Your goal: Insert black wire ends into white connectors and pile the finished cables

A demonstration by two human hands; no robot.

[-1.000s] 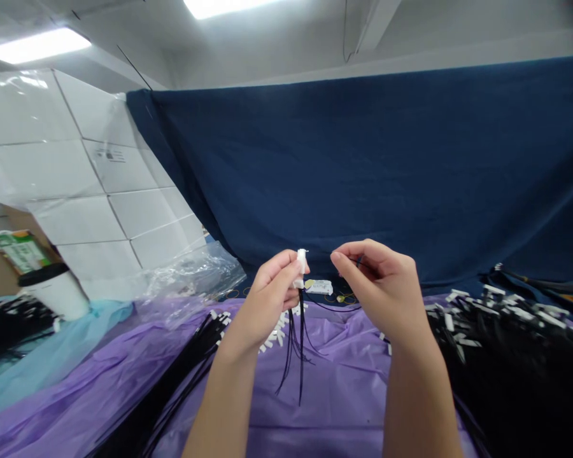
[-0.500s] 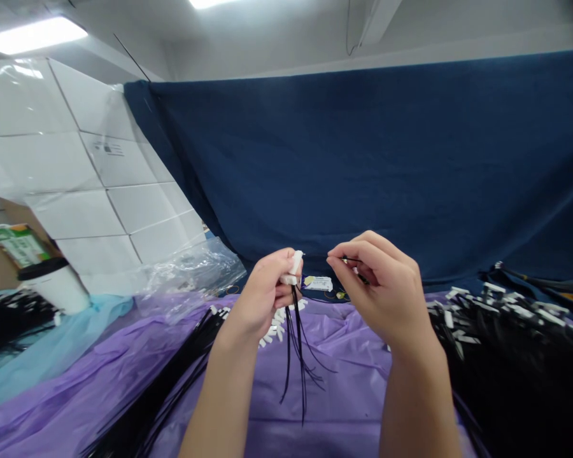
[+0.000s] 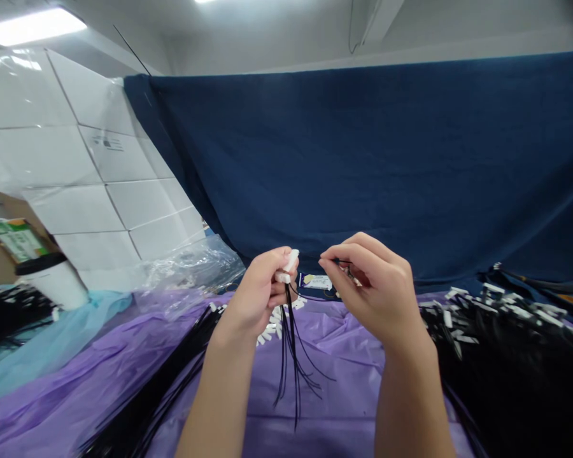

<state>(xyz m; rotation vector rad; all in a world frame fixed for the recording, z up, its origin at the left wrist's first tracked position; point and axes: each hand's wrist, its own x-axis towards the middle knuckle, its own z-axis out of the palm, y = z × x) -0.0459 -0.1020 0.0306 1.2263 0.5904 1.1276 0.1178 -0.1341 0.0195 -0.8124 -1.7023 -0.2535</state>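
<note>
In the middle of the head view, my left hand [image 3: 262, 289] is closed on white plastic connectors [image 3: 291, 261]. Thin black wires [image 3: 292, 356] hang from them over the purple sheet. To the right, my right hand [image 3: 375, 280] is closed in a pinch on a thin black wire [image 3: 341, 261]; its tip points left toward the connectors, with a gap between. Another wire arcs between the two hands. Loose white connectors [image 3: 270, 331] lie on the sheet behind my left hand, partly hidden by it.
Black wire bundles lie at the left [image 3: 157, 388] and right [image 3: 510, 369], the right one with many white connectors. A purple sheet [image 3: 334, 394] covers the table. A lidded white cup [image 3: 52, 280] and stacked white boxes [image 3: 88, 172] stand left. A blue curtain [image 3: 363, 159] hangs behind.
Both hands have shifted slightly left in the view. My right hand has come a little nearer to my left, still pinching the wire. The hanging wires have swung a little left.
</note>
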